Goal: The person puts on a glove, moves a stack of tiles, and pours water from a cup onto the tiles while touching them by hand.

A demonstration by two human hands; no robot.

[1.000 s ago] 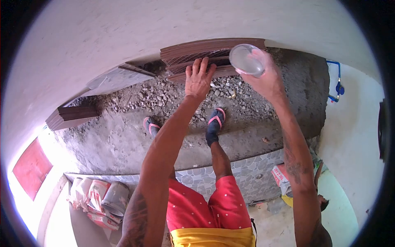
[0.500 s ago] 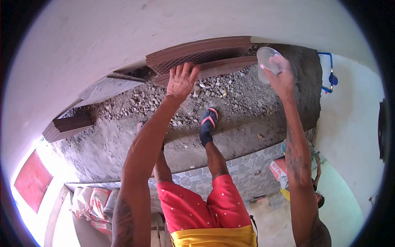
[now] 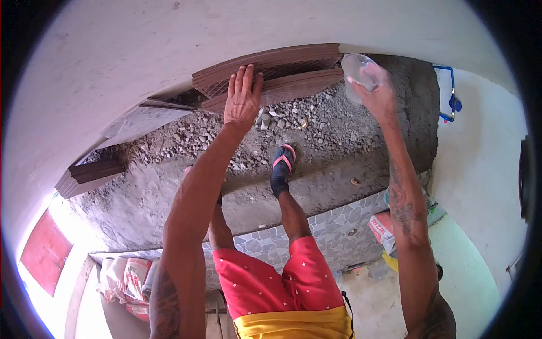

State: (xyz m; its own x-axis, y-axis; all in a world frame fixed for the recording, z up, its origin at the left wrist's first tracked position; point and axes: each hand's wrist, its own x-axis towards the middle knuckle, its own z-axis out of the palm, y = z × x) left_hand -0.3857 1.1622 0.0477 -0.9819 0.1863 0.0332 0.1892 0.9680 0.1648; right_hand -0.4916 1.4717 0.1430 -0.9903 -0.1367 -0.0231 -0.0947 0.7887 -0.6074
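Fingers stretched out, my left hand [image 3: 241,104] lies over the left part of the front stack of brown tiles [image 3: 307,85]. Its fingertips reach toward a second brown stack [image 3: 265,57] that leans on the wall behind, with the patterned tile backs showing in the gap. My right hand [image 3: 379,99] is closed around a clear plastic tub [image 3: 354,68], beside the right end of the stacks. The tub is tilted, and fingers show through its clear wall.
Gravel [image 3: 316,124] and bare soil cover the ground around my feet in flip-flops. Grey tiles [image 3: 135,124] and more brown tiles [image 3: 93,175] lean along the wall to the left. A blue pipe [image 3: 453,93] runs up the right wall. Sacks [image 3: 132,277] lie at lower left.
My left hand has moved forward onto the tile stacks with its fingers straightened. My right hand has shifted slightly left and forward with the tub, closer to the stacks' end.
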